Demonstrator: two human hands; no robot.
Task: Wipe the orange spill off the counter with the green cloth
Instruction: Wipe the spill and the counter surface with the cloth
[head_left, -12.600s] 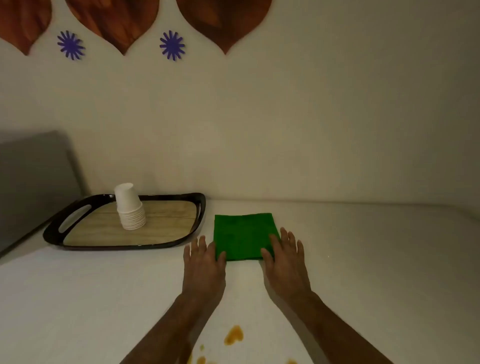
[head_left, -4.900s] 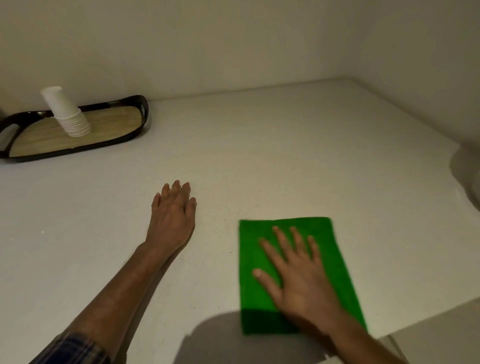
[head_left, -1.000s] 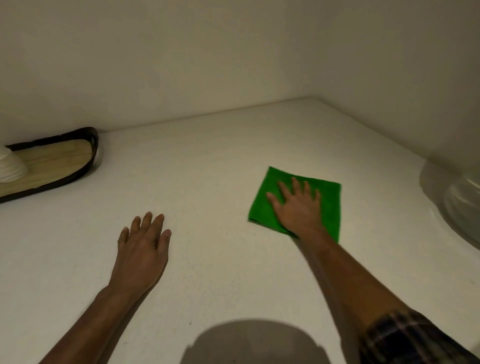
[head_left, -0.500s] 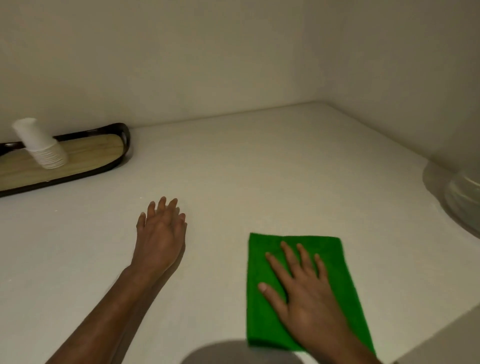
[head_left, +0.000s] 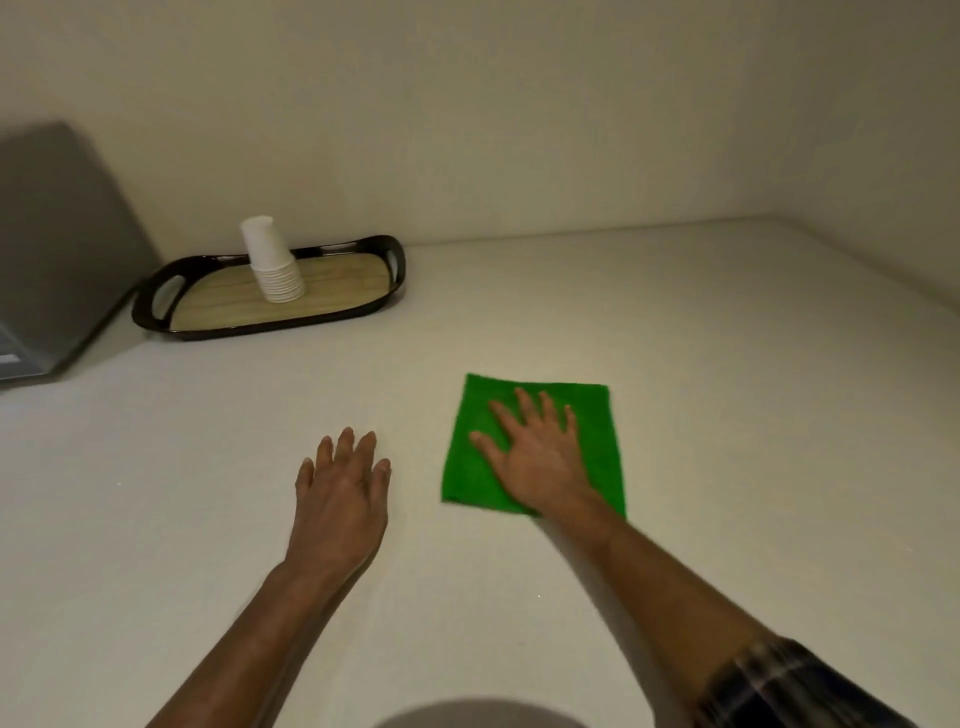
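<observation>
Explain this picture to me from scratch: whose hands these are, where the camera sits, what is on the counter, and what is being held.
There is no machine here. A person wears a wide-angle camera on the head, looking forward and down, so both arms reach in from the bottom of the picture.

The right hand lies flat, fingers spread, on top of a green cloth spread on the pale counter. It presses the cloth rather than gripping it. The left hand rests open and flat on the bare counter beside it, holding nothing.

At the back left stands a dark tray with a wood-look floor, carrying a stack of white paper cups turned upside down. A grey object at the far left edge is cut off, so I cannot say what it is.

No orange spill shows on the visible counter.
</observation>
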